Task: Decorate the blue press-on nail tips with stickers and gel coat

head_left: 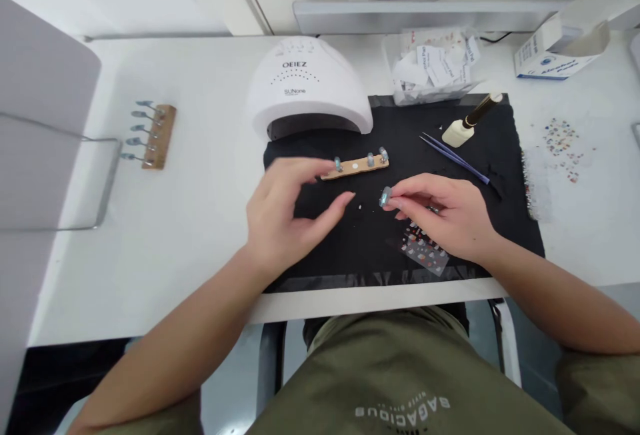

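Observation:
My right hand (445, 212) pinches a small grey nail tip (385, 197) over the black mat (500, 155). Just beyond it lies a wooden strip (356, 167) that carries three upright nail tips. My left hand (290, 212) hovers over the mat's left part with its fingers spread, the fingertips close to the strip's left end, holding nothing. A clear sticker sheet (425, 250) lies partly under my right hand.
A white nail lamp (307, 88) stands behind the mat. Purple tweezers (455, 158) and a brush with a cream base (467, 125) lie at the mat's right. A second wooden strip with nail tips (153, 135) sits far left. A packet pile (435, 65) and open box (563, 48) are behind.

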{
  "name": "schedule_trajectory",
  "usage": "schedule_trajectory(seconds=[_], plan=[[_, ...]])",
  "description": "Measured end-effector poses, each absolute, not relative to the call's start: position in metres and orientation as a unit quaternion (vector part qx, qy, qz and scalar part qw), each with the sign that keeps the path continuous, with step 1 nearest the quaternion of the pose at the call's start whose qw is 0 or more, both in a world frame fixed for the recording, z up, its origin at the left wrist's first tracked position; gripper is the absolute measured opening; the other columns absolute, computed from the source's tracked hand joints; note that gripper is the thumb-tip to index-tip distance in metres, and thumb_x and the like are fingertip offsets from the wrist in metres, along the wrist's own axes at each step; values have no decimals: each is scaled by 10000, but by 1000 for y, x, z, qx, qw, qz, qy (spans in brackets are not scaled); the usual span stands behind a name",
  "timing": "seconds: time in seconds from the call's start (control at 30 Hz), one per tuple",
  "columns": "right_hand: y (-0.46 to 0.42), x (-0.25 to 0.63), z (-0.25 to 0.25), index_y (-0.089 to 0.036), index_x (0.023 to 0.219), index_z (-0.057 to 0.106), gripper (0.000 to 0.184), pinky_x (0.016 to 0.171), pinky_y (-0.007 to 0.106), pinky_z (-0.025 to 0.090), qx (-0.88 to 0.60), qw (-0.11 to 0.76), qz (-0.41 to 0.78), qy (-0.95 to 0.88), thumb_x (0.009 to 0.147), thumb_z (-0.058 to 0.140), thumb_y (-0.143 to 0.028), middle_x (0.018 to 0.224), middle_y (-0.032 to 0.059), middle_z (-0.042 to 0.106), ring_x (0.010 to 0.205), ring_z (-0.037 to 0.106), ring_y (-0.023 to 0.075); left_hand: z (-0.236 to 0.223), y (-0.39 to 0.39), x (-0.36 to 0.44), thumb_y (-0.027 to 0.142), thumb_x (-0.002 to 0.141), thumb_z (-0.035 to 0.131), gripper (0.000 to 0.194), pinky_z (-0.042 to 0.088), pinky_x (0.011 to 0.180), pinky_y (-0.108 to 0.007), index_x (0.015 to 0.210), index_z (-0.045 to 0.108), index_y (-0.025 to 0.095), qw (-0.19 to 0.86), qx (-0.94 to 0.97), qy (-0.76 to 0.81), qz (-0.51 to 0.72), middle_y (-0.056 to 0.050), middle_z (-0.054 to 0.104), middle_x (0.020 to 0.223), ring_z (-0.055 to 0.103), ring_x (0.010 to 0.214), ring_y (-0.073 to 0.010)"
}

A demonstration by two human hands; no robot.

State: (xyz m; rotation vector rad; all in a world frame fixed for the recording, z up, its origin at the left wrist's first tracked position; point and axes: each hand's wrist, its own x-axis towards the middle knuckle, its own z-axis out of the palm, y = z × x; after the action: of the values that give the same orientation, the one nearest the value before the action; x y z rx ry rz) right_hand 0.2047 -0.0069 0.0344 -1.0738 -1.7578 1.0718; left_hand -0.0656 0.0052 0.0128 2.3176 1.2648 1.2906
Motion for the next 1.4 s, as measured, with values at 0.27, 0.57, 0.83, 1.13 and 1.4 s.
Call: schedule_trajectory(seconds=[0.27,0.57,0.83,1.13,1.4], plan=[[-8,201,31,-244,985,747,82,831,315,733,-373,383,596,-599,995,789,-314,926,-1,841,840,844,153,14,-10,-31,214,1024,877,148,693,769,-245,1159,905,267,342,735,340,477,-43,888,1016,833,860,-150],[-11,208,38,-273,967,617,329,823,334,752,-369,415,624,-550,936,932,-361,899,-16,860,820,867,174,12,-7,-14,283,904,1008,148,719,786,-276,1016,954,364,502,624,347,488,-34,858,1006,819,876,-155],[-13,212,42,-307,1172,558,244,859,367,748,-380,446,593,-552,1029,756,-307,918,-35,857,857,879,187,10,7,7,329,794,1090,169,718,810,-290,889,951,336,613,513,329,504,-26,856,937,804,863,-158],[11,251,43,-270,1145,656,113,663,396,553,-520,276,252,-768,1034,674,-281,885,26,786,741,722,221,2,1,-5,234,921,936,57,630,677,-241,965,934,270,441,657,422,442,-41,890,986,788,803,-147],[1,258,34,-232,1063,685,232,822,498,568,-488,91,149,-855,1039,725,-460,983,119,745,950,726,350,0,1,-13,226,1003,858,61,578,653,-243,1026,913,242,294,777,417,368,-27,892,993,669,636,-106]])
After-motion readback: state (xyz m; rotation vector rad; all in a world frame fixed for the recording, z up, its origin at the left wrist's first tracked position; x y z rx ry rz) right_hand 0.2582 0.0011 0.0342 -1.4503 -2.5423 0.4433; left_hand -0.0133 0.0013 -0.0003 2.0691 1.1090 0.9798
